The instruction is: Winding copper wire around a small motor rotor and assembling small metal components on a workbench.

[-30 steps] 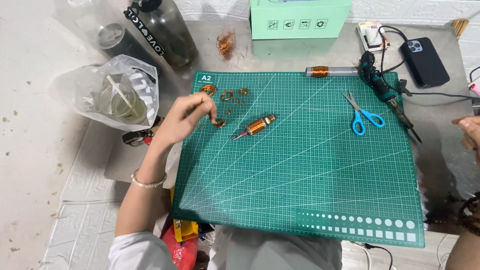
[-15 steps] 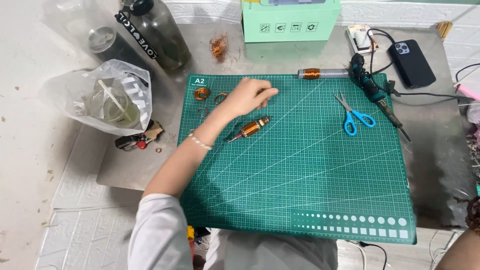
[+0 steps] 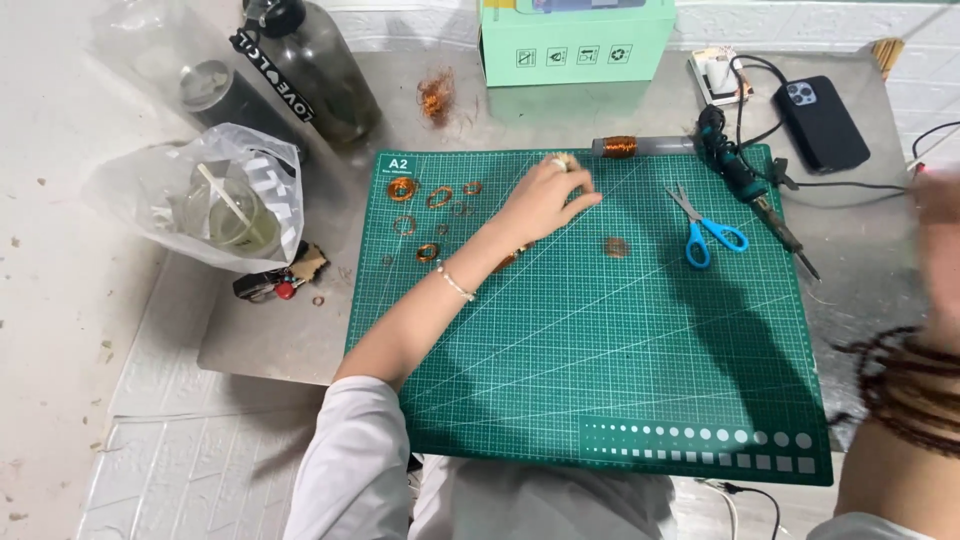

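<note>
My left hand (image 3: pixel 545 200) reaches across the green cutting mat (image 3: pixel 620 360) to its upper middle, fingers pointing right. I cannot tell whether they hold anything. A copper-wound spool (image 3: pixel 505 262) peeks out from under that wrist. One small flat coil (image 3: pixel 615 246) lies alone on the mat just right of the hand. Several copper wire rings (image 3: pixel 420 205) are scattered at the mat's upper left. A grey rod with a copper winding (image 3: pixel 620 147) lies along the mat's top edge. My right hand (image 3: pixel 940 250) is a blur at the right edge, dark bead bracelets (image 3: pixel 900 390) on its wrist.
Blue scissors (image 3: pixel 705 225) and a soldering iron (image 3: pixel 745 185) lie at the mat's upper right, with a dark phone (image 3: pixel 822 122) and a charger (image 3: pixel 715 72) beyond. A mint-green box (image 3: pixel 575 40), a dark bottle (image 3: pixel 320 70), a copper wire tangle (image 3: pixel 437 97) and a bagged cup (image 3: pixel 215 200) stand behind and left.
My left hand has moved right from the copper rings to the mat's upper middle. A small coil now lies right of it. My right hand has risen into view, blurred.
</note>
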